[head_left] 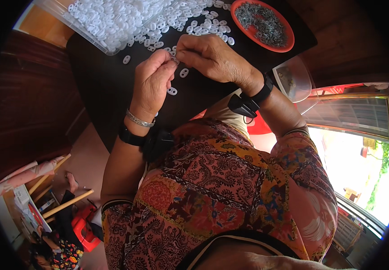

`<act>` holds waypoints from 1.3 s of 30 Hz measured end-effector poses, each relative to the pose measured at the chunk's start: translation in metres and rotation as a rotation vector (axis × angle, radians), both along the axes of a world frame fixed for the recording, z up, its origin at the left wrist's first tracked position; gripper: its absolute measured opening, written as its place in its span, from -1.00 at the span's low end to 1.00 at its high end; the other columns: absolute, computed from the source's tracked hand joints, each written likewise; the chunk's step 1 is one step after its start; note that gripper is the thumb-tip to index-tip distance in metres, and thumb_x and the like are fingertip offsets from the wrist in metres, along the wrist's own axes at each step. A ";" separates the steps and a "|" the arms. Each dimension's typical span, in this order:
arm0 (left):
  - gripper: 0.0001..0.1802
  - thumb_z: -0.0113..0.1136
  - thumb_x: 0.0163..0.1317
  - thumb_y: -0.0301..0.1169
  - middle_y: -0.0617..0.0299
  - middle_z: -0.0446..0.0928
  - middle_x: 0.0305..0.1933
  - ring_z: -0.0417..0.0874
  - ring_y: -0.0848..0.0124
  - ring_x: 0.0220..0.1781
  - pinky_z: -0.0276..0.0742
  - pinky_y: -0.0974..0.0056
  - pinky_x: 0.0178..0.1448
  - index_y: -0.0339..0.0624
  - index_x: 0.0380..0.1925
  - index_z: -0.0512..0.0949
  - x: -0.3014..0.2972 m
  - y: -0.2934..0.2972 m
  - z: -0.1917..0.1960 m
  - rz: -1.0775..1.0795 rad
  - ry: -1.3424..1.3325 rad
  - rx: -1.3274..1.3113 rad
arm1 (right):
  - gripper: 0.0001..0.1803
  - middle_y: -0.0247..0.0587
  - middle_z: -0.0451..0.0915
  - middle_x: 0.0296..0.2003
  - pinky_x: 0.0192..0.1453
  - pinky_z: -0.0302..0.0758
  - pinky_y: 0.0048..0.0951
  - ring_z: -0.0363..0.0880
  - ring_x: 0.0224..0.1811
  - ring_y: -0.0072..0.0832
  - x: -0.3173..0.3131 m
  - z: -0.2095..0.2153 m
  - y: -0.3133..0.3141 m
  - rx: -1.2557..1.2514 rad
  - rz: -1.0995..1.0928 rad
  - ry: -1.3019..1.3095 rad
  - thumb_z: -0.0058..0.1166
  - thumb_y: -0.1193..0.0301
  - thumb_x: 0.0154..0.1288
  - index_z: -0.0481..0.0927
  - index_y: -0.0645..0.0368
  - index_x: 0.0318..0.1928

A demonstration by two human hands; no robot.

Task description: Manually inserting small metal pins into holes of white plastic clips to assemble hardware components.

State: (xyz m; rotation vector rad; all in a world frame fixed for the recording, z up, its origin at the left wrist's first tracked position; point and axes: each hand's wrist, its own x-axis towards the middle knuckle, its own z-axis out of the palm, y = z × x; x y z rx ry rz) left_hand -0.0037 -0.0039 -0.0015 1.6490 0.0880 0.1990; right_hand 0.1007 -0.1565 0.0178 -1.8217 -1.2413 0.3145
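Note:
Above the near part of the black table (100, 85), my two hands meet fingertip to fingertip. My left hand (150, 83) is closed in a pinch, with a small whitish plastic piece (174, 59) partly showing at the thumb tip. My right hand (216, 57) pinches at the same spot, its thumb and forefinger pressed together; what lies in them is hidden. Just below the fingers are a white oval two-holed plastic piece (184, 73) and another such oval piece (172, 91). Many more loose white ovals (208, 28) lie beyond my hands.
A clear plastic bin (96, 44) heaped with white ovals stands at the far left. An orange-red dish (289, 44) of small grey metal parts sits far right. Beside the table is a translucent container (293, 78). Another person (64, 254) is low at the left, near a red stool (85, 229).

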 end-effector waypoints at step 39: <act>-0.83 -0.06 0.23 -0.39 0.29 0.40 -0.60 0.35 0.53 -0.61 0.21 0.46 -0.48 -0.23 -0.47 0.43 0.002 0.025 0.005 0.135 -0.100 -0.300 | -0.85 -0.18 0.51 -0.35 -0.23 0.45 -0.29 0.54 -0.30 -0.20 -0.001 -0.015 -0.003 -0.236 0.117 -0.374 0.11 0.39 0.11 0.50 0.16 -0.31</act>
